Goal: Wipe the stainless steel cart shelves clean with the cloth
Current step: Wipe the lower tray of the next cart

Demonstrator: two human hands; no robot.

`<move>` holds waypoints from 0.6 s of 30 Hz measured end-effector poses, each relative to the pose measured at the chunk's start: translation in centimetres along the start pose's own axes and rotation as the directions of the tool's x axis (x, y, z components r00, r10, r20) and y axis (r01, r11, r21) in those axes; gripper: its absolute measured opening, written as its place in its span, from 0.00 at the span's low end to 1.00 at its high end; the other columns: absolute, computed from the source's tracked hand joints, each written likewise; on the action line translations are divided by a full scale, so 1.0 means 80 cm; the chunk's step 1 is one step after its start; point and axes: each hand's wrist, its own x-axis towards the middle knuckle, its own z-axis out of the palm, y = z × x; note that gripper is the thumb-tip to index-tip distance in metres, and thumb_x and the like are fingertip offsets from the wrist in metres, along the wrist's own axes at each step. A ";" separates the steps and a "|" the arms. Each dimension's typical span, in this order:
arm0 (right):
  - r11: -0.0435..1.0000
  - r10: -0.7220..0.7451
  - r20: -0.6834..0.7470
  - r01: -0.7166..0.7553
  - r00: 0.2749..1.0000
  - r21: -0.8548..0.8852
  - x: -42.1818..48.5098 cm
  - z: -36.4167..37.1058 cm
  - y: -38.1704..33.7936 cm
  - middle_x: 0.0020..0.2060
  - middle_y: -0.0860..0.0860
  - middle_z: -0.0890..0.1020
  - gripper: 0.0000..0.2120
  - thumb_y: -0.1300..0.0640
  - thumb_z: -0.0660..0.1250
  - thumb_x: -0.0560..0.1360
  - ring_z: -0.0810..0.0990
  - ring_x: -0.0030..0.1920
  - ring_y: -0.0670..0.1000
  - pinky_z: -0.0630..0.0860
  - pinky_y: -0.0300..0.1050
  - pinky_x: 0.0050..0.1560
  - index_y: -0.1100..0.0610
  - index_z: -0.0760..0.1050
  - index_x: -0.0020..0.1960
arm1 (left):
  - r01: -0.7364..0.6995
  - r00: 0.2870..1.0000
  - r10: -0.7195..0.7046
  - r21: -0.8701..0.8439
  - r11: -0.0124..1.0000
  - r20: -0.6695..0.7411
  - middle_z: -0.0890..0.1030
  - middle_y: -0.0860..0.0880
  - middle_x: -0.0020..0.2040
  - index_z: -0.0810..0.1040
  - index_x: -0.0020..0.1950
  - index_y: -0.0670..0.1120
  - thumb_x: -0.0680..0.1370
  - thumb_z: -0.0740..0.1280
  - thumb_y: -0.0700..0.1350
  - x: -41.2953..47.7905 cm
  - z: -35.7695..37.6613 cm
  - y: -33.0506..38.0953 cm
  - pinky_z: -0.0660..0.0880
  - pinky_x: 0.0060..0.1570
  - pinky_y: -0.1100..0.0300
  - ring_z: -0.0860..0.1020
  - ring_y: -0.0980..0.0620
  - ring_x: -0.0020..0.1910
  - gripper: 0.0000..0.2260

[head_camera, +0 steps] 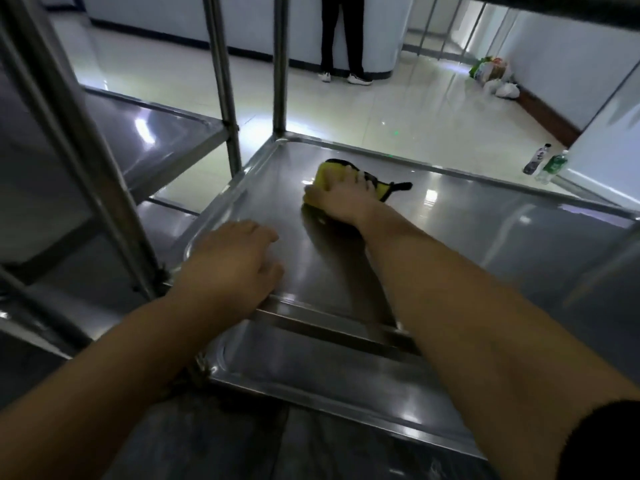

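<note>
cloth point(325, 175) | beneath spread, flat fingers point(362, 175) of right hand point(341, 202), pressed onto shelf point(485, 220) | left hand point(228, 261) fingers relaxed, resting on shelf

The cloth point(332, 174) lay on the cart shelf point(467, 237) near its far edge, under the right hand point(341, 202). The left hand point(232, 268) rested at the shelf's near left corner. Another shelf point(149, 133) stood left. Two bottles point(545, 162) stood on the floor point(398, 109) far right.
</note>
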 end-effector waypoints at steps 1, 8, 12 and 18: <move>0.999 -0.050 0.017 0.050 0.999 0.005 0.002 0.004 -0.026 0.77 0.58 0.44 0.36 0.34 0.49 0.78 0.43 0.77 0.60 0.43 0.58 0.75 0.52 0.45 0.78 | 0.014 1.000 -0.014 0.001 1.000 -0.014 0.71 0.49 0.68 0.70 0.69 0.50 0.77 0.60 0.55 -0.004 -0.002 -0.008 0.63 0.63 0.56 0.68 0.48 0.65 0.22; 0.928 -0.372 0.099 0.369 0.923 0.048 -0.018 0.032 -0.091 0.78 0.51 0.41 0.34 0.33 0.51 0.77 0.39 0.77 0.54 0.39 0.54 0.74 0.43 0.45 0.78 | 0.038 0.997 -0.038 0.007 0.999 -0.070 0.78 0.47 0.49 0.78 0.54 0.46 0.71 0.60 0.56 -0.036 -0.008 -0.021 0.67 0.46 0.55 0.74 0.47 0.50 0.19; 0.927 -0.376 0.077 0.373 0.924 0.050 -0.051 0.027 -0.035 0.78 0.50 0.43 0.33 0.35 0.52 0.78 0.41 0.77 0.53 0.40 0.52 0.74 0.43 0.46 0.78 | 0.025 1.000 -0.025 -0.028 0.999 -0.011 0.76 0.49 0.56 0.75 0.59 0.48 0.76 0.63 0.54 -0.032 -0.005 0.013 0.68 0.54 0.54 0.72 0.48 0.56 0.15; 0.996 -0.093 0.045 0.092 0.995 0.007 -0.104 -0.006 0.113 0.78 0.52 0.44 0.31 0.38 0.49 0.80 0.44 0.77 0.55 0.42 0.51 0.75 0.46 0.45 0.78 | -0.085 0.993 0.093 -0.114 0.990 0.071 0.73 0.49 0.64 0.71 0.67 0.49 0.77 0.60 0.58 -0.034 0.007 0.091 0.64 0.59 0.58 0.70 0.49 0.62 0.23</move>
